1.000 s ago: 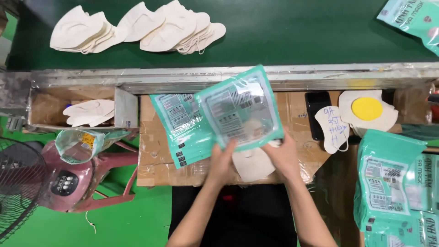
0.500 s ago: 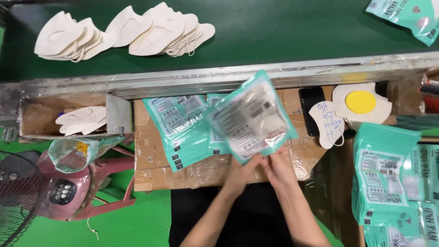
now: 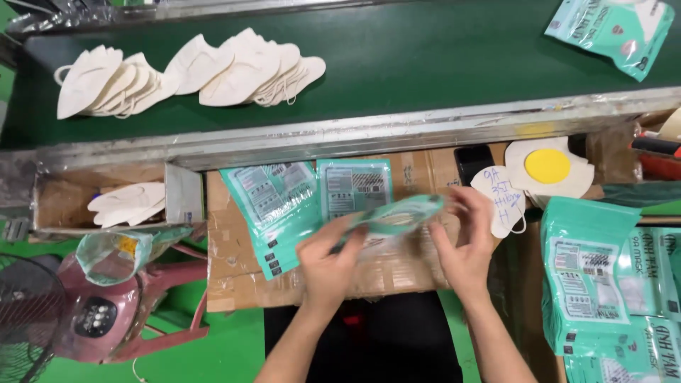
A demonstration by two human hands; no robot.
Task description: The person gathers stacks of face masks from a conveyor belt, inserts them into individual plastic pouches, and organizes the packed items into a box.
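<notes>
So, both hands on teal mask pouch (image 3: 394, 216), held flat-ish above cardboard surface (image 3: 234, 284). Left hand (image 3: 328, 266) fingers pinching near edge, right hand (image 3: 464, 248) fingers pinching far end. Two more pouches (image 3: 305, 198) lying just behind it.

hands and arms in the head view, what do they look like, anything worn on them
Both arms are bare from forearm to fingertips: no sleeves, gloves, watch or wristband in view. The left hand and right hand show no rings that can be made out, though the motion blur hides fine detail.

Two hands (image 3: 333, 266), one held pouch (image 3: 397, 216)
</notes>
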